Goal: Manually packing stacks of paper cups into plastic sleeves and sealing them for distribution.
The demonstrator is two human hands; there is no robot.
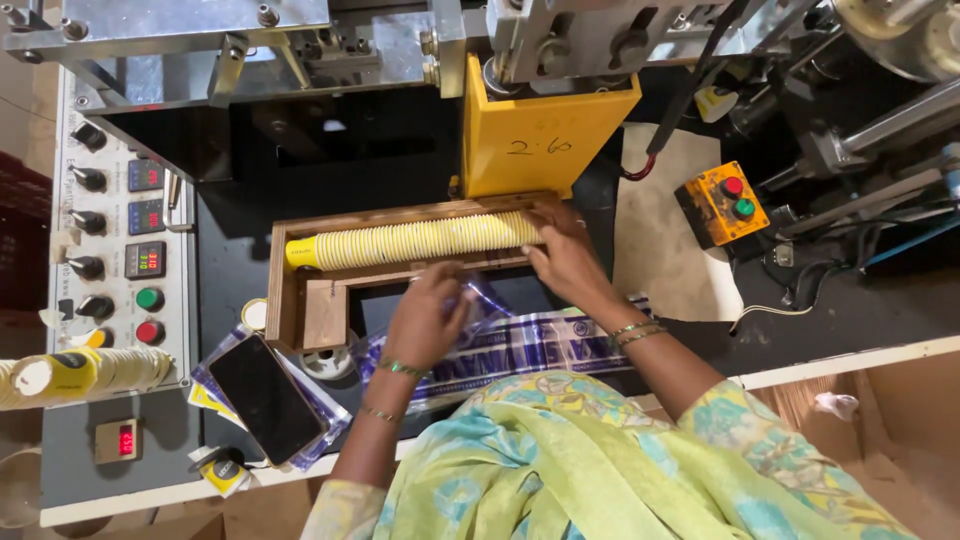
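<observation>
A long row of nested yellow paper cups (420,240) lies on its side in a wooden tray (283,290) below a yellow machine chute (540,140). My right hand (562,250) rests on the right end of the row, fingers curled on the cups. My left hand (428,315) is at the tray's front rail, pinching a clear plastic sleeve with blue print (520,345) that lies on the black table in front of me. Bangles are on both wrists.
A control panel (120,250) with knobs, displays and green and red buttons stands at the left. A phone (265,398) lies on plastic sleeves. Another cup stack (90,372) sits at the far left. An orange button box (722,203) sits at the right.
</observation>
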